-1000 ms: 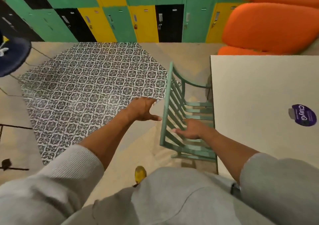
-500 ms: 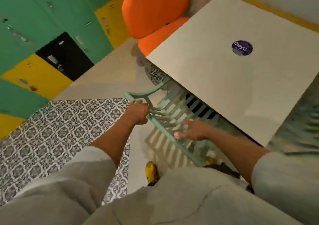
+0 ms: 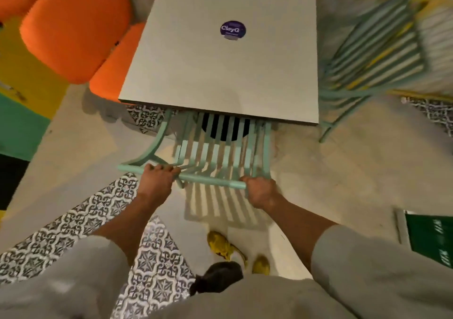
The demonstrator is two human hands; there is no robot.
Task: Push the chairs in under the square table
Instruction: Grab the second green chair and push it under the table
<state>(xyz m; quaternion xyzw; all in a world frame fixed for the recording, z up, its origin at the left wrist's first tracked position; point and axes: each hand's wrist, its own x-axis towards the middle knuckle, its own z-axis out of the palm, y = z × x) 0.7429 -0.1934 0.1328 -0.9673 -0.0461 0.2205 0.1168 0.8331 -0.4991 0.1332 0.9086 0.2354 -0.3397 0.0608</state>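
Note:
A mint-green slatted chair [image 3: 215,152] stands at the near edge of the square white table [image 3: 196,73], its seat partly under the tabletop. My left hand [image 3: 157,179] is shut on the left part of the chair's top rail. My right hand [image 3: 259,191] is shut on the rail's right end. A second mint-green slatted chair [image 3: 372,59] stands at the table's right side, blurred and out from under the top. A round purple sticker [image 3: 232,30] lies on the tabletop.
Orange cushioned seating [image 3: 73,29] sits at the table's far left. Patterned floor tiles [image 3: 73,220] lie to my left and under me. A green board with a white edge [image 3: 431,238] is on the floor at right. My yellow shoes [image 3: 225,245] stand behind the chair.
I have turned to face the table squarely. Both hands moved from reaching at the chair's back to gripping its top rail, and the seat now lies further under the tabletop.

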